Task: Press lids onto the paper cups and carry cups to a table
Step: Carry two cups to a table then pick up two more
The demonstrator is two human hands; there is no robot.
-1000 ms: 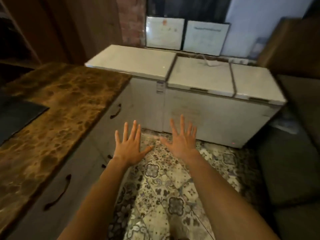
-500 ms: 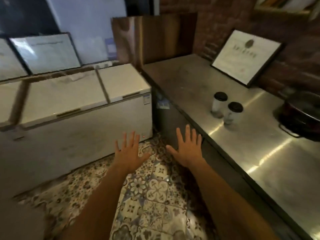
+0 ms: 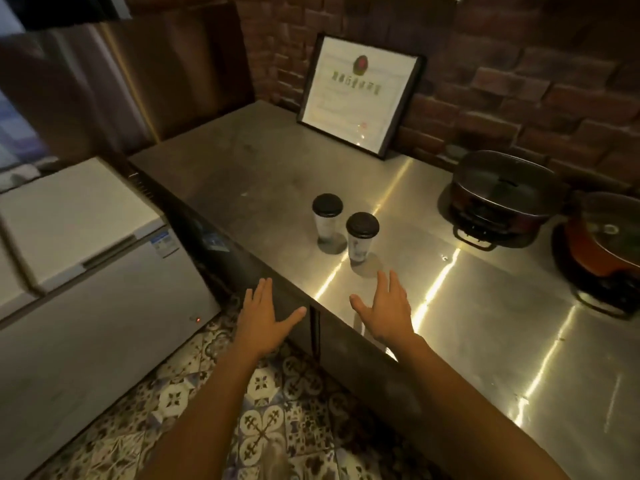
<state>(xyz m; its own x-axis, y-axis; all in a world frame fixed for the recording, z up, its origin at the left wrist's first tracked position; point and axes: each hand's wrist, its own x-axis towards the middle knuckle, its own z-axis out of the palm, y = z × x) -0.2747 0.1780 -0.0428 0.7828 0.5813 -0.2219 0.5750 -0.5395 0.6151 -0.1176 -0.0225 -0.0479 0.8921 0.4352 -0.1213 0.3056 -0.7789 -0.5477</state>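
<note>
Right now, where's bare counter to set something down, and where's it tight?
Bare: counter stretch between the framed certificate and the far cup, running left to the counter's end; also the near strip right of the right hand. Crowded: far right, dark pot and orange pot.

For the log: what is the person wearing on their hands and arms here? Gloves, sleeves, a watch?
Nothing shows. The left hand and right hand have no gloves and no rings that I can make out. Both forearms are uncovered to the frame's edge: no sleeve, watch or bracelet.
</note>
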